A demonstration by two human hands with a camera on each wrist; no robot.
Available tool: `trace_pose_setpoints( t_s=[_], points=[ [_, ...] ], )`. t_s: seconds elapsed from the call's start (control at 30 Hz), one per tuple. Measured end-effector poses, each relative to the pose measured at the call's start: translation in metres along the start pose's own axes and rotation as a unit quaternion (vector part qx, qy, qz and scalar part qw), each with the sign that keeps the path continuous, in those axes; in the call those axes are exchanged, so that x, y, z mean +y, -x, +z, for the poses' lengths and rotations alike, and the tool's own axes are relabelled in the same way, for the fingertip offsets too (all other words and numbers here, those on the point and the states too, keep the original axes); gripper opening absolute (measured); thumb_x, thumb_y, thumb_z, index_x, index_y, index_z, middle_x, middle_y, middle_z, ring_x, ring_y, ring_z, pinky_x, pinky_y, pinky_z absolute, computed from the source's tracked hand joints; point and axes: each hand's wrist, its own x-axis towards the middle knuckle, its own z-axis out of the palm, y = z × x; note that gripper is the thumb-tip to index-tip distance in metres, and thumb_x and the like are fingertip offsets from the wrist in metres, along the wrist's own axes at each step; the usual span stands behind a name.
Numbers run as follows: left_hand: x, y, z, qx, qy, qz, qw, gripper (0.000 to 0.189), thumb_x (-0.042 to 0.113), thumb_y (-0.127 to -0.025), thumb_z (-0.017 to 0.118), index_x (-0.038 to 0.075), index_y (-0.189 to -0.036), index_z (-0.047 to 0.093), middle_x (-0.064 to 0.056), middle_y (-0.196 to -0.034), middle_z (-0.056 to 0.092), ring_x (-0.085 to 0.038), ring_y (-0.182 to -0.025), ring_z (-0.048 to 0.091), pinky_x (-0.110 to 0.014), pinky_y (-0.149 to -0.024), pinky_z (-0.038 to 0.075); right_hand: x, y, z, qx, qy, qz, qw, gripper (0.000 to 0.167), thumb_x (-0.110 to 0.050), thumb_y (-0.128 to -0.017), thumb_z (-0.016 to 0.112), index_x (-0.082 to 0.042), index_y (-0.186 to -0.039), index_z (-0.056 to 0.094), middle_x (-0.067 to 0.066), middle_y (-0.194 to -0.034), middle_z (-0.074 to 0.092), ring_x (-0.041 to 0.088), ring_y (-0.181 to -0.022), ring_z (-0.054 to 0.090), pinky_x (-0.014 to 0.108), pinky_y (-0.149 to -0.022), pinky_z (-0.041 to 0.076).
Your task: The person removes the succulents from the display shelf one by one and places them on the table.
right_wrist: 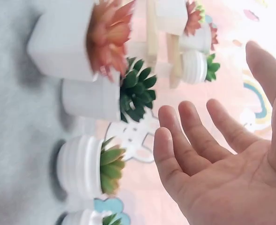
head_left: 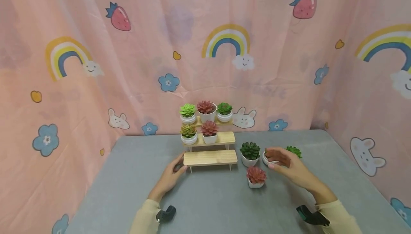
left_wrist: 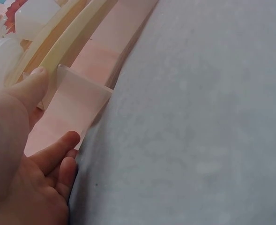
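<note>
A tiered wooden display stand (head_left: 210,158) with clear legs stands at the back middle. At the left end of its lowest step is my left hand (head_left: 170,177); thumb and forefinger hold that end from front and back. In the left wrist view the thumb (left_wrist: 34,84) lies against the board's edge, the other fingers near a clear leg (left_wrist: 74,105). My right hand (head_left: 290,166) hangs with spread, slightly bent fingers, holding nothing. It is near a yellow-green potted succulent (right_wrist: 112,168) in a ribbed white pot, which it partly hides in the head view.
Several potted succulents fill the upper two steps, including a red one (head_left: 209,128) in the middle row. Right of the stand are a dark green succulent (head_left: 250,151), a red succulent (head_left: 256,175) and a bright green one (head_left: 293,151). A pink printed curtain (head_left: 144,66) borders the grey table (head_left: 128,191).
</note>
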Motion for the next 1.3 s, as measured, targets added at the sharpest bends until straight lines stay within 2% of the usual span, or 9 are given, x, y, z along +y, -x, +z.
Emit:
trace_pose_setpoints(
  t_s=[0.13,0.33,0.43,0.57,0.7,0.83,1.03,1.3],
  points=[
    [0.000,0.000,-0.001,-0.002,0.004,0.001,1.0000,0.062,0.033,-0.102,0.061,0.015,-0.157,0.039,-0.013,-0.150,0.054,-0.033,-0.138,0.050,-0.050,-0.107,0.042,-0.010,-0.011,0.001,0.006,0.011,0.002,0.9999,0.040,-0.010,-0.100,0.062,-0.003,-0.139,0.053,0.018,-0.130,0.062,0.005,-0.111,0.064,0.023,-0.088,0.054],
    [-0.002,0.000,-0.002,-0.002,0.003,-0.002,1.0000,0.061,0.031,-0.102,0.061,0.014,-0.157,0.039,-0.014,-0.149,0.054,-0.034,-0.138,0.050,-0.051,-0.107,0.042,-0.026,-0.031,0.007,-0.018,-0.002,0.013,0.9997,0.044,-0.017,-0.102,0.061,-0.005,-0.143,0.050,0.025,-0.138,0.058,0.036,-0.121,0.062,0.024,-0.093,0.053],
    [-0.003,0.000,-0.001,-0.001,0.004,-0.002,1.0000,0.062,0.031,-0.102,0.061,0.014,-0.157,0.039,-0.015,-0.150,0.054,-0.035,-0.139,0.049,-0.053,-0.108,0.042,-0.031,-0.041,0.009,-0.031,-0.015,0.010,0.9993,0.044,-0.018,-0.103,0.060,-0.005,-0.143,0.049,0.025,-0.139,0.056,0.042,-0.124,0.059,0.026,-0.093,0.053],
    [-0.004,0.000,0.002,-0.016,0.008,-0.006,0.9998,0.064,0.034,-0.101,0.061,0.016,-0.158,0.037,-0.012,-0.151,0.053,-0.033,-0.140,0.048,-0.051,-0.109,0.042,-0.034,-0.052,0.012,-0.046,-0.027,0.009,0.9985,0.045,-0.017,-0.103,0.060,-0.004,-0.144,0.049,0.024,-0.141,0.056,0.044,-0.127,0.057,0.028,-0.094,0.053],
    [-0.002,0.000,0.002,-0.016,0.014,-0.005,0.9998,0.063,0.032,-0.102,0.061,0.014,-0.157,0.038,-0.013,-0.150,0.053,-0.033,-0.139,0.049,-0.048,-0.108,0.043,-0.038,-0.065,0.019,-0.066,-0.043,0.010,0.9968,0.047,-0.018,-0.103,0.059,-0.003,-0.146,0.046,0.025,-0.143,0.055,0.047,-0.130,0.054,0.043,-0.100,0.054],
    [-0.002,-0.001,0.000,-0.005,0.017,-0.009,0.9998,0.062,0.031,-0.102,0.062,0.016,-0.157,0.039,-0.012,-0.151,0.053,-0.033,-0.140,0.048,-0.051,-0.110,0.041,-0.045,-0.082,0.026,-0.081,-0.050,0.021,0.9952,0.050,-0.024,-0.103,0.060,-0.004,-0.147,0.045,0.026,-0.144,0.053,0.046,-0.132,0.053,0.054,-0.104,0.050],
    [-0.003,-0.004,-0.001,-0.008,0.019,-0.010,0.9997,0.063,0.034,-0.101,0.061,0.017,-0.157,0.038,-0.012,-0.153,0.051,-0.033,-0.143,0.045,-0.056,-0.113,0.038,-0.050,-0.104,0.035,-0.099,-0.055,0.033,0.9931,0.053,-0.026,-0.103,0.060,-0.003,-0.148,0.044,0.027,-0.147,0.050,0.045,-0.134,0.052,0.053,-0.105,0.050],
    [-0.002,-0.002,-0.002,-0.010,0.018,-0.011,0.9997,0.061,0.031,-0.101,0.062,0.017,-0.157,0.039,-0.013,-0.151,0.053,-0.033,-0.141,0.047,-0.053,-0.112,0.040,-0.053,-0.124,0.054,-0.117,-0.063,0.045,0.9901,0.054,-0.023,-0.102,0.062,-0.003,-0.148,0.044,0.026,-0.146,0.051,0.044,-0.133,0.053,0.055,-0.106,0.049]
  ],
)
